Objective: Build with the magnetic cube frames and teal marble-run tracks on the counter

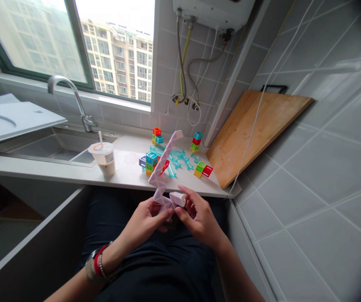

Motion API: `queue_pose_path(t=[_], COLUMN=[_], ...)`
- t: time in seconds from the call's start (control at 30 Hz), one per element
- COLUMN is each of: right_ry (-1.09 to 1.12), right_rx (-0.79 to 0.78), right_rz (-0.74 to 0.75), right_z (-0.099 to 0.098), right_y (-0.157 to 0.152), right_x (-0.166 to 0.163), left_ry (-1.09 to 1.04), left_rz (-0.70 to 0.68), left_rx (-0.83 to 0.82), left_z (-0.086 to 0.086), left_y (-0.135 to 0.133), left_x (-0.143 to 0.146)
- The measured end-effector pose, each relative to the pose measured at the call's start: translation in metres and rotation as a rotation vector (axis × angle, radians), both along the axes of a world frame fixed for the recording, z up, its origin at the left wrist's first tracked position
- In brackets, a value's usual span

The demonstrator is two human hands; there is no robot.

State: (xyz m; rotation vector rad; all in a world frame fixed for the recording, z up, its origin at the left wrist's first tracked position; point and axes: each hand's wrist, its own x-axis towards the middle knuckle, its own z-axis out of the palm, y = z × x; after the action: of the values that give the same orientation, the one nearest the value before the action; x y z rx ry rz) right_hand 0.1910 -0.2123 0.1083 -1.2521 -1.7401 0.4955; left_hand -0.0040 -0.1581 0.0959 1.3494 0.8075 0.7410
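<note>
A pale purple and white snake puzzle (165,157) stands up in a zigzag between my hands, its long straight end leaning up to the right over the counter edge. My left hand (147,220) is closed round its lower folds, thumb on top. At its short folded end, my right hand (199,214) pinches from the right, thumb below and fingers curled beside the end piece. Behind the puzzle, a cluster of coloured open-frame cubes (151,158) sits on the counter, partly covered by it.
Turquoise connector pieces (180,158) lie across the white counter (126,167). More cubes stand in stacks (196,142) and a low group (203,168). A lidded drink cup (105,159) stands near the sink (51,144). A wooden board (252,130) leans on the right wall.
</note>
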Motion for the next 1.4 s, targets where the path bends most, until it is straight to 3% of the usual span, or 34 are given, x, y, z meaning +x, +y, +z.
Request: queue_pose_path(t=[0.17,0.33,0.57,0.9,1.0,1.2,1.4], right_ry=[-0.01,-0.089,-0.275,0.226,0.26,0.204,0.527], right_rx=[0.137,0.145,0.127,0.111,0.103,0.089,-0.098], right_rz=[0.062,0.209,0.103,0.157,0.162,0.001,-0.014], right_z=[0.003,0.019,0.029,0.017,0.017,0.02,0.01], right_y=[0.005,0.009,0.008,0.009,0.006,-0.002,-0.002], right_x=[0.025,0.028,0.01,0.01,0.008,0.001,-0.002], left_ry=[0.017,-0.009,0.068,-0.183,-0.177,-0.113,-0.125], left_rz=[-0.037,-0.11,-0.069,-0.107,-0.065,0.01,0.056], left_rx=[0.007,0.053,0.108,-0.125,-0.094,-0.003,0.017], left_z=[0.008,0.007,0.003,0.009,0.007,0.007,0.01], left_y=[0.003,0.001,-0.001,0.004,0.003,0.0,-0.004], left_x=[-0.005,-0.001,-0.001,-0.001,0.001,0.004,0.002])
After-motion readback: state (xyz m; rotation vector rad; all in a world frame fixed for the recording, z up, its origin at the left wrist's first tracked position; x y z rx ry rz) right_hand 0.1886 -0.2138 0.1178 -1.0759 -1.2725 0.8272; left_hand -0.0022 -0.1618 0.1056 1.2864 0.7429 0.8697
